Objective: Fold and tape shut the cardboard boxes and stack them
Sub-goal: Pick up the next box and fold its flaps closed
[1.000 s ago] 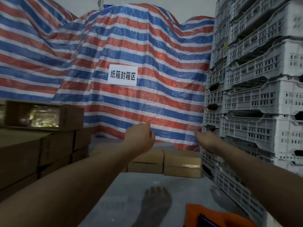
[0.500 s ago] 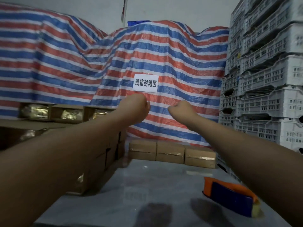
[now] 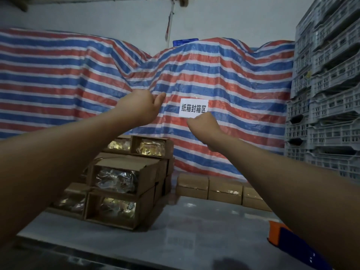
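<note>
Both arms have risen over the last second: the left hand (image 3: 143, 106) and right hand (image 3: 203, 124), which were low and spread apart near the sealed boxes (image 3: 224, 189), are now lifted side by side in front of the striped tarp (image 3: 58, 84), on either side of the white paper sign (image 3: 192, 108). The view has tipped up with them — more wall and tarp show now. Each hand is curled into a loose fist and holds nothing; neither touches a box.

The open boxes (image 3: 118, 184), shiny packets showing inside, sit stacked on the worktop (image 3: 185, 230) below and left of the sign. Three taped boxes stand in a row below the sign, against the tarp. The tape dispenser (image 3: 280, 233) lies far down to the sign's right, at the worktop's edge, partly behind the right forearm.

So no box is in hand — this looks like a stretch or pause between boxes, with an open one from the stack likely next.
</note>
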Motion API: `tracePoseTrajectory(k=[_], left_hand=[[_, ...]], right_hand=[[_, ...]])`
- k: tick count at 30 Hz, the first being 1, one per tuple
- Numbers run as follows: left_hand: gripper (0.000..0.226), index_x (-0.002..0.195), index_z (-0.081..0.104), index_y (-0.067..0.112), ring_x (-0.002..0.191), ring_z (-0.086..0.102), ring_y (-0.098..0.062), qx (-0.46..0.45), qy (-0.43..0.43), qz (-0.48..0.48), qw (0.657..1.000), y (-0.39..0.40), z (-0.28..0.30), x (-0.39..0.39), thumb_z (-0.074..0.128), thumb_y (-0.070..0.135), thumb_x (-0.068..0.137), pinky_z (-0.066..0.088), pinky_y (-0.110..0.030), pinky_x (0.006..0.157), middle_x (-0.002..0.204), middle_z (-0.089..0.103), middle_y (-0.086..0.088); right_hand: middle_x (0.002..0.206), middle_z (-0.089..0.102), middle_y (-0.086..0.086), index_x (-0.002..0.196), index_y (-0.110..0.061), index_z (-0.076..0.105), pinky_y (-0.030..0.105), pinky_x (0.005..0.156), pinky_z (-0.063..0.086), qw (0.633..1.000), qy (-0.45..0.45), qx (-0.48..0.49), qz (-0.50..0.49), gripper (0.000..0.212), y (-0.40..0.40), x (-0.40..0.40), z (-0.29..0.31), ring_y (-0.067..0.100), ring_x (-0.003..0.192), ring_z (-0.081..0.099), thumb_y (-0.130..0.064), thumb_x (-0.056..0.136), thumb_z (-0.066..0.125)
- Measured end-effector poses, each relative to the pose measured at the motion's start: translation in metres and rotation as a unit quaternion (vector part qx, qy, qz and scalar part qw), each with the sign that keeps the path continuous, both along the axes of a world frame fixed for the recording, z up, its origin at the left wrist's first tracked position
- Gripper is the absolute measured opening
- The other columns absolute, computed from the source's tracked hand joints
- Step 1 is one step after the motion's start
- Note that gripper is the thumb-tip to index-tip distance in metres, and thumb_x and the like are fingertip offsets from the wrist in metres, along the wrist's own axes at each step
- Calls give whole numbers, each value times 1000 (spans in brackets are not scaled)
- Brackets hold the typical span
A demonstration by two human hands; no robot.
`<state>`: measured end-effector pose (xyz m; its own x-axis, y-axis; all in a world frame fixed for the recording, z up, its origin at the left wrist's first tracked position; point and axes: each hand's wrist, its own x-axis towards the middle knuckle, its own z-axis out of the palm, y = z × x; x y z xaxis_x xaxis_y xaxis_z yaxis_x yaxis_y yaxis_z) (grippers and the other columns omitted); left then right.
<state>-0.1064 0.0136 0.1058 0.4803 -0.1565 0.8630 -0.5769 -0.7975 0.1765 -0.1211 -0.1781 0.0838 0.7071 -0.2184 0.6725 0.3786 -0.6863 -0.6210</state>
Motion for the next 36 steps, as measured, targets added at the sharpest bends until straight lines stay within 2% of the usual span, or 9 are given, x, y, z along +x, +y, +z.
tracePoseTrajectory(k=[3, 9, 15, 17, 19, 22, 27, 32, 36], left_hand=[[63, 60, 47, 12, 49, 40, -19, 12, 8, 28, 999, 12, -6, 13, 26, 51, 104, 27, -29, 48, 56, 44, -6], [61, 60, 47, 12, 50, 42, -21, 47, 0, 77, 996, 21, -17, 66, 27, 49, 104, 28, -29, 48, 56, 45, -6], [35, 81, 59, 17, 66, 55, -18, 67, -5, 112, 991, 14, -38, 149, 40, 39, 101, 44, -31, 57, 77, 60, -2], [28, 110, 60, 18, 92, 58, -22, 101, 20, 129, 986, 10, -43, 179, 46, 39, 98, 52, -37, 77, 104, 61, -4], [46, 135, 49, 19, 117, 51, -25, 149, 44, 147, 977, 8, -47, 209, 54, 39, 94, 47, -40, 97, 130, 53, -6], [61, 145, 38, 22, 131, 41, -26, 211, 90, 172, 958, 8, -50, 249, 59, 41, 90, 36, -43, 108, 143, 45, -7], [67, 151, 28, 23, 136, 36, -28, 241, 128, 191, 943, 8, -56, 308, 57, 37, 93, 31, -46, 113, 149, 39, -8], [46, 137, 42, 25, 121, 50, -26, 251, 139, 171, 943, 6, -54, 339, 54, 36, 94, 40, -43, 101, 133, 53, -6], [34, 126, 50, 26, 107, 56, -24, 210, 170, 143, 952, 5, -56, 345, 60, 26, 94, 49, -40, 94, 120, 59, -4]], right_hand=[[67, 49, 6, 80, -7, 56, 20, 43, 27, 1000, -10, -1, 10, 16, 11, 18, -6, 14, 52, 38, -18, 91, 52], [46, 28, -8, 56, -18, 33, 18, 34, 19, 998, -7, -56, -19, 36, 13, 68, -8, 11, 42, 25, -16, 87, 51], [58, 36, -1, 60, -17, 36, 29, 53, 26, 992, 25, -111, -60, 37, 7, 143, -12, 17, 52, 34, -28, 91, 53], [69, 45, 1, 70, -16, 45, 32, 60, 38, 988, 57, -130, -59, 31, 7, 170, -13, 20, 63, 45, -35, 92, 55], [99, 54, 5, 101, -17, 54, 43, 90, 47, 979, 102, -168, -57, 28, 6, 194, -13, 25, 95, 54, -43, 91, 58], [145, 46, 11, 145, -17, 41, 54, 111, 37, 970, 137, -189, -60, 62, 6, 232, -13, 33, 127, 49, -42, 91, 58], [156, 36, 12, 152, -15, 36, 46, 106, 45, 960, 138, -229, -78, 62, 5, 287, -23, 34, 132, 47, -27, 94, 52], [106, 62, 11, 105, -11, 63, 31, 67, 48, 966, 59, -239, -75, 21, 4, 311, -36, 29, 89, 59, -12, 88, 50], [94, 58, 7, 91, -15, 58, 28, 62, 35, 956, 14, -274, -101, 15, 3, 319, -44, 27, 82, 53, -5, 91, 47]])
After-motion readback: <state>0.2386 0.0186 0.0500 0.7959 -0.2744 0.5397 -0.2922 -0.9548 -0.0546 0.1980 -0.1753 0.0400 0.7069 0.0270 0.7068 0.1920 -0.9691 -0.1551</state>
